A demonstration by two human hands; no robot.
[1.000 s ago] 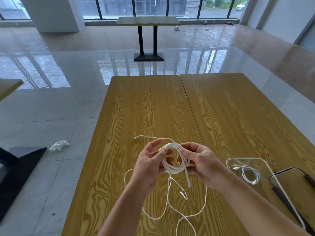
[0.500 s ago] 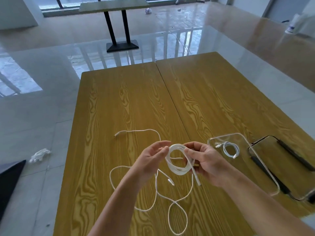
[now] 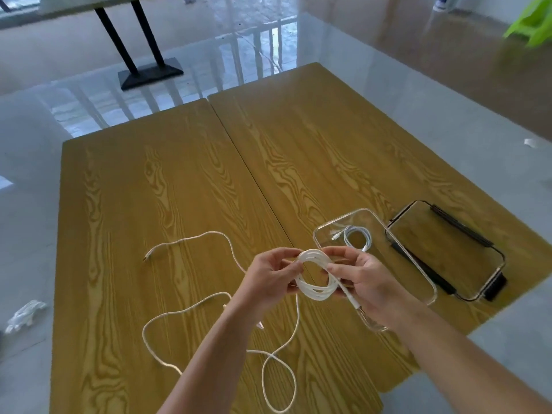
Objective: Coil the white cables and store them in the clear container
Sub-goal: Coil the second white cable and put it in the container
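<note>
Both hands, left hand [image 3: 270,279] and right hand [image 3: 363,282], keep pinching the growing white cable coil [image 3: 316,274]; slack tail below shrinks, clear plastic container [image 3: 418,264] waits just right.

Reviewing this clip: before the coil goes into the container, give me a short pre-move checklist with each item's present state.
1. Both hands hold the coil: left hand and right hand grip it. Ok.
2. Cable fully wound: loose tail lies on the table. Not ok.
3. Clear container open: ok.
4. Room inside: one small coiled cable there. Ok.
5. Lid beside the container: ok.
</note>
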